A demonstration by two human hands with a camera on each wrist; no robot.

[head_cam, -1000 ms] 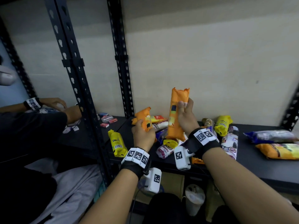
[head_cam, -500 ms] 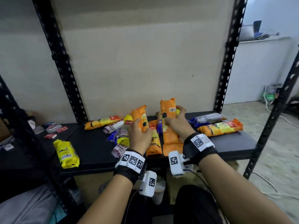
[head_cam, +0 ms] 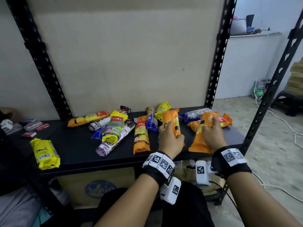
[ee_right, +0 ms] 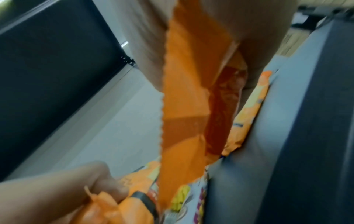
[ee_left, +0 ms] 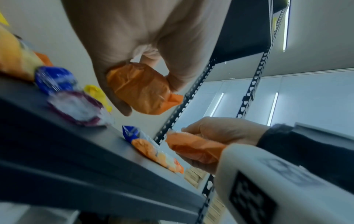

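Note:
Two orange packets are in my hands over the black shelf (head_cam: 78,145). My left hand (head_cam: 170,136) grips the shorter orange packet (head_cam: 172,122) around its lower end; in the left wrist view its fingers and thumb wrap that packet (ee_left: 138,87). My right hand (head_cam: 211,135) holds the longer orange packet (head_cam: 200,140), which lies tilted at the shelf's front right. The left wrist view shows the right hand (ee_left: 220,133) with its thumb over that packet (ee_left: 195,148) and its fingers under it. The right wrist view is blurred and filled by the long packet (ee_right: 184,91).
Several packets lie across the shelf: a yellow one (head_cam: 45,153) at front left, a mixed pile (head_cam: 113,128) in the middle, an orange one (head_cam: 141,136) beside my left hand. Black uprights (head_cam: 214,63) stand at the corners. Small red boxes (head_cam: 32,126) lie far left. A cardboard box (head_cam: 98,185) sits below.
Both hands have moved rightwards and come down from holding the packets upright to low over the shelf. The long packet now lies tilted at the shelf's front. The head view has swung right.

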